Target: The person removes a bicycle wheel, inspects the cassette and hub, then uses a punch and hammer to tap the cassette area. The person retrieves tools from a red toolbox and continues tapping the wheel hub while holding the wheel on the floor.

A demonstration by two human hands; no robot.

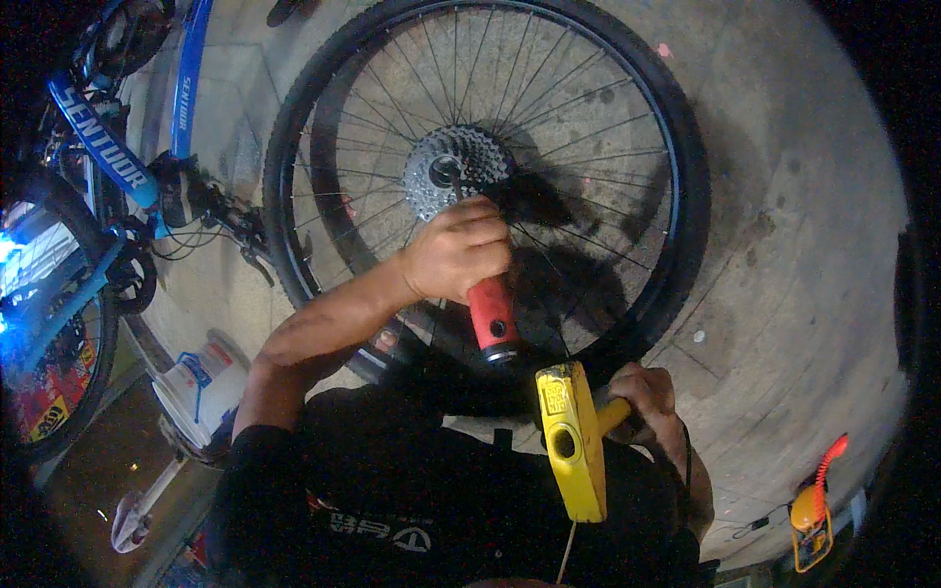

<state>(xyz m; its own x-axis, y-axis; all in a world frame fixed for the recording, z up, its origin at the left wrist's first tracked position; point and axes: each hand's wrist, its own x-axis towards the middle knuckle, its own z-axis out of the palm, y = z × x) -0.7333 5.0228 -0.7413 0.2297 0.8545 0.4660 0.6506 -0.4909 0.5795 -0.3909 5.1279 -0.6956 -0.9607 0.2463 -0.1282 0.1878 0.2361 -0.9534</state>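
Observation:
A bicycle wheel with a black tyre and thin spokes lies flat in front of me. At its hub is a silver sprocket cassette. My left hand is wrapped round a red-handled screwdriver with a metal cap on its butt. Its dark shaft points into the middle of the cassette, though the hand partly hides it and I cannot tell whether the tip touches. Closed round the yellow handle of a hammer, my right hand is at the wheel's near right edge. The hammer's yellow head is apart from the screwdriver's cap.
A blue bicycle stands along the left. Below it is a white bucket. An orange work lamp with a coiled red cord sits on the floor at the lower right.

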